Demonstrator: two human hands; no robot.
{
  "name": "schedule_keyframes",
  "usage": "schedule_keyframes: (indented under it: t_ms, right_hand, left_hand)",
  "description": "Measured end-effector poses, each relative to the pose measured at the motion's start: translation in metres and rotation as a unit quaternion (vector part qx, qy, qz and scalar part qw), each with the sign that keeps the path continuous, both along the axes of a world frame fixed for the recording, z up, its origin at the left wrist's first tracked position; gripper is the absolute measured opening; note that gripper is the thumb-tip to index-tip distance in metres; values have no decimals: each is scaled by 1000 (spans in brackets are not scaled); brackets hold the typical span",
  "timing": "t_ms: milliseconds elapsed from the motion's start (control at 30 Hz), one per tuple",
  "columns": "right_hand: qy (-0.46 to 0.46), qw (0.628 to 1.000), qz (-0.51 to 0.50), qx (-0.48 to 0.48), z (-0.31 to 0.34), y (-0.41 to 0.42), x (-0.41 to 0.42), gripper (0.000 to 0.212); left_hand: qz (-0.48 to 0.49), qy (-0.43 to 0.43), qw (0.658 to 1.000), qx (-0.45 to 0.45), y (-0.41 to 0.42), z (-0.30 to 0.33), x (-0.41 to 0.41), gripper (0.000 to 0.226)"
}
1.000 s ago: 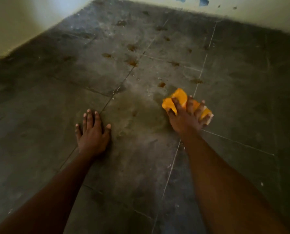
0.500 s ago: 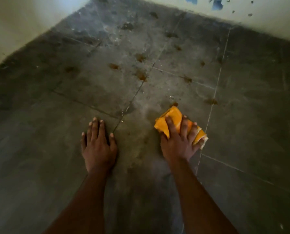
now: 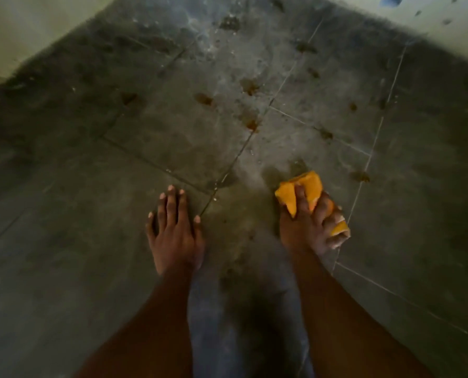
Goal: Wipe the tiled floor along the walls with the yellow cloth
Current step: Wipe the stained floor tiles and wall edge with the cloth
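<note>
The yellow cloth [image 3: 307, 190] is lying bunched on the tiled floor [image 3: 151, 137], its long axis running from the far left down toward the near right, with the bigger, peaked end pointing away toward the far wall [image 3: 445, 6]. It is looking bright orange-yellow, soft and crumpled into thick folds, and a pale edge is showing at its near right end, beside the little finger. The right hand [image 3: 307, 227] is pressing down on it with fingers spread and curling over the folds, holding the cloth against the tile just left of a pale grout line [image 3: 374, 140]. The left hand [image 3: 174, 230] is lying flat on the floor well to the left, fingers straight and close together, gripping nothing. The tiles are looking dark grey, large and square, dull and smeared, with brown spots [image 3: 204, 99] scattered further out and whitish dust toward the corner. A pale wall [image 3: 23, 25] is meeting the floor on the left.
</note>
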State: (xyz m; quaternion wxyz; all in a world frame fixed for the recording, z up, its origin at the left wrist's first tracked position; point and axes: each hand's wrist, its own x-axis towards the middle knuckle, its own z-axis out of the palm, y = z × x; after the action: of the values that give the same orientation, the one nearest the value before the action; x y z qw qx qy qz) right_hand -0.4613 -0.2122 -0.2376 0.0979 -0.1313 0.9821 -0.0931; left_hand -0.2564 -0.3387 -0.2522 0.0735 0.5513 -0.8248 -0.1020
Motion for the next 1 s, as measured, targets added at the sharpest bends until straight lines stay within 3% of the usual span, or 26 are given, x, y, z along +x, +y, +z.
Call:
schedule_keyframes:
  t_ms: [67, 167, 267, 333, 433, 600, 733, 833, 933, 1000]
  right_hand:
    - [-8, 999, -32, -31, 0, -49, -1, 68]
    - [43, 988, 146, -34, -8, -62, 25, 72]
    - [92, 951, 288, -59, -10, -9, 51, 71]
    - [101, 949, 286, -85, -16, 18, 50, 68]
    - [98, 977, 184, -43, -13, 22, 41, 72]
    - [79, 994, -23, -78, -14, -68, -20, 72]
    - [100, 980, 131, -115, -14, -103, 20, 70]
    - [67, 954, 274, -98, -14, -51, 61, 73]
    - [69, 953, 282, -88, -22, 13, 45, 72]
    - [79, 971, 208, -83, -25, 30, 7, 70]
  left_hand:
    - [1, 10, 1000, -5, 1, -1, 3, 68]
    - [1, 4, 1000, -9, 1, 1, 0, 69]
    - [4, 1, 1000, 5, 0, 8, -4, 69]
    - [11, -7, 1000, -2, 1, 10, -2, 69]
    - [1, 3, 1000, -1, 3, 10, 3, 68]
    - [-7, 11, 1000, -16, 2, 3, 0, 70]
    - [-4, 0, 1000, -15, 1, 3, 1, 69]
    - [-9, 9, 1000, -13, 1, 5, 3, 69]
    - [-13, 10, 1000, -8, 3, 2, 2, 69]
    - [-12, 12, 1000, -13, 2, 2, 1, 68]
